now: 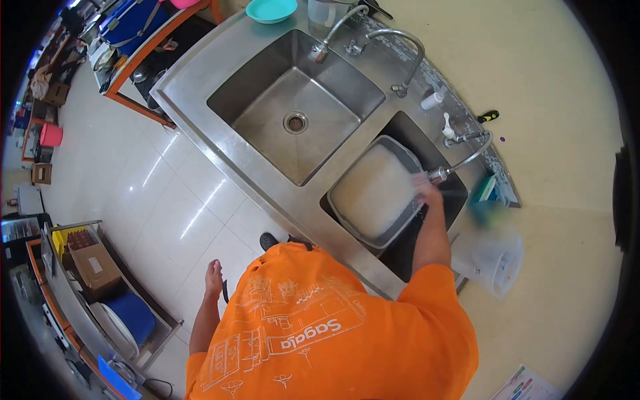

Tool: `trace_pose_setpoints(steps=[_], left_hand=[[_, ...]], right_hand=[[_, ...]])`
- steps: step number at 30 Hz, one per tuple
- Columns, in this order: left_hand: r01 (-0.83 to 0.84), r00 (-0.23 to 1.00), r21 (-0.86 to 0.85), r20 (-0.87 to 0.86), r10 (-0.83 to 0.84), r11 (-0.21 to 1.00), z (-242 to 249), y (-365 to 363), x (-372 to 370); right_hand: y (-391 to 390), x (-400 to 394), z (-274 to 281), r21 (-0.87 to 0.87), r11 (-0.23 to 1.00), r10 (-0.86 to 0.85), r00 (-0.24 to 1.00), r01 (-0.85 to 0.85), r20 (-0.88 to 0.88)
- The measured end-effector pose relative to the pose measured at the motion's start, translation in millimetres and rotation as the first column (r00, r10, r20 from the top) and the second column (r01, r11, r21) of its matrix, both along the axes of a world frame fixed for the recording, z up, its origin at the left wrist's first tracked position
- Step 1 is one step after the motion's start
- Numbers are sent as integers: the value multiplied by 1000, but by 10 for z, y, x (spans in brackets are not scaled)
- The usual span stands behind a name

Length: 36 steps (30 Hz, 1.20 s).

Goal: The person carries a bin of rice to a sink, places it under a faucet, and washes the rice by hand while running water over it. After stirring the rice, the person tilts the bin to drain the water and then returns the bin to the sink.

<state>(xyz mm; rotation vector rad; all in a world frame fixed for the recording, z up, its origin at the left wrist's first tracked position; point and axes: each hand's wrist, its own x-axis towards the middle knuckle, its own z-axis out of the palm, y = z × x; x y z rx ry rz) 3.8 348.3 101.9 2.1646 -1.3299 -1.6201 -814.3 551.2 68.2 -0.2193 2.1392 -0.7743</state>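
Observation:
A grey plastic tub point(405, 146) stands in the right sink basin, filled with cloudy, pale brown liquid. My right hand point(428, 192) is at the tub's right rim, under the mouth of a flexible tap point(438, 175). Running water and blur cover its fingers, so I cannot tell whether they grip the rim. Off to the other side, away from the counter, my left hand point(213, 275) hangs over the floor. Its fingers are stretched out and nothing is in them.
Beside the tub is a second steel basin point(267, 113) with a drain. More taps point(407, 50) line the wall. A turquoise bowl point(271, 9) and a clear jug point(327, 17) stand at the counter's far end. A transparent container point(497, 263) hangs near the right edge. Behind me is a cart with a cardboard box point(97, 263).

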Motion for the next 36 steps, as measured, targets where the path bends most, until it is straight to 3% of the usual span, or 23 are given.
trace_pose_setpoints(steps=[1,2,4,6,9,11,14,16,18,20,23,26,29,30,31,32,33,34,35,36], left_hand=[[36,999,-43,-5,-36,998,90,-35,-32],[42,999,-62,-2,-42,997,116,-51,-63],[55,998,-106,7,-54,993,165,-87,-80],[74,997,-124,32,-71,990,215,-116,-128],[112,992,-166,72,-101,980,229,-38,-242],[129,985,-232,143,-98,964,35,30,-159],[133,972,-197,219,-88,971,482,85,-478],[147,974,-228,205,-100,963,635,129,-529],[165,965,-178,234,-121,970,612,167,-447],[190,955,-152,256,-147,970,542,95,-364],[203,949,-160,276,-154,966,482,-11,-278],[190,959,-181,246,-142,965,493,-161,-283],[214,962,-209,216,-168,954,455,-271,-354],[223,962,-216,206,-179,951,416,-308,-372],[226,964,-222,193,-185,949,375,-336,-388],[211,968,-221,186,-171,952,327,-346,-385],[205,970,-215,178,-169,955,262,-355,-377],[213,969,-202,167,-181,956,208,-407,-385],[193,973,-163,160,-167,968,187,-430,-396],[190,974,-158,152,-166,969,148,-453,-399]], right_hand=[[-33,-315,72,-347,933,-64,994,91,88],[-152,-550,196,-637,745,-90,976,199,200],[-568,-467,1099,-581,797,-194,981,165,11],[-879,-512,1639,-550,827,-195,977,115,-90],[-1140,-807,1716,-486,874,-59,987,-22,-150],[-1207,-927,1650,-389,921,-34,999,17,-37],[-1233,-1145,1599,-498,841,-146,974,213,172],[-1282,-1280,1474,-486,818,-256,951,309,173],[-1233,-1500,1293,-493,818,-180,945,297,273],[-1207,-1350,1307,-542,774,-239,944,327,227],[-1091,-1080,1264,-746,591,-226,950,308,213],[-1022,-770,1197,-804,492,-286,934,336,215],[-1086,-277,1446,-805,356,-406,854,475,325],[-1104,-266,1307,-791,343,-357,849,507,389],[-994,-344,924,-786,369,-214,869,495,447],[-826,-424,434,-812,387,70,864,437,498],[-635,-473,-116,-873,353,452,756,335,473],[-599,123,-27,-438,775,-192,831,455,523],[-470,585,-139,-347,921,-72,953,177,295],[-379,898,-246,-244,966,21,915,86,404]])
